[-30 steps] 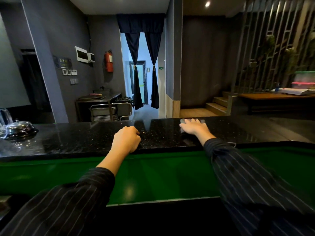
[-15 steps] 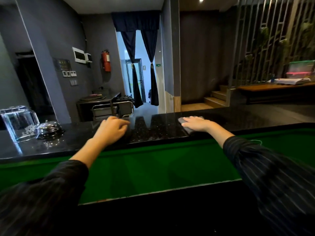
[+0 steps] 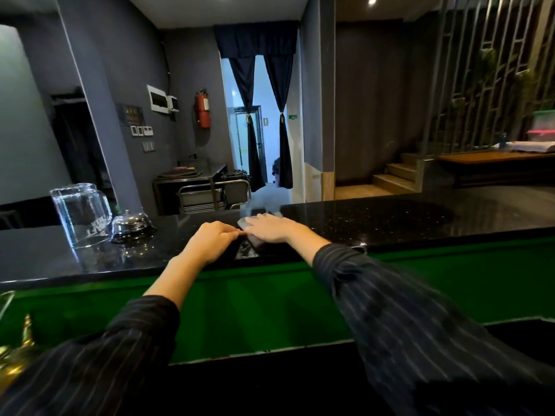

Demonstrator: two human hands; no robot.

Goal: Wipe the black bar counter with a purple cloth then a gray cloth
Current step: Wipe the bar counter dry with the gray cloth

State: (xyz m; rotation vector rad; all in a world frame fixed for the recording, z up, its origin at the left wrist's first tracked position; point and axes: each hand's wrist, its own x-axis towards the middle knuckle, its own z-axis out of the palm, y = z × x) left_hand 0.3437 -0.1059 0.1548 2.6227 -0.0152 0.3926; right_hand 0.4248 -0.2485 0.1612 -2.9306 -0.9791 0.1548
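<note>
1. Small pale gray cloth [image 3: 251,221], at centre frame on the glossy black speckled stone table [image 3: 375,220], lies mostly covered; only its far and left edges show.
2. Right hand [image 3: 274,228] lies flat on the cloth, fingers [image 3: 253,219] extended and close together, pressing down, presumably to drag it as a wipe.
3. Left hand [image 3: 210,240] rests loosely curled just beside it, fingertips touching the right hand; probably bracing. Whether it holds anything cannot be told.
4. No purple cloth is visible.
5. Left of frame: an inverted clear glass pitcher [image 3: 79,213] and a chrome domed call bell [image 3: 130,225], near each other.
6. Sleeves are motion-blurred.
</note>
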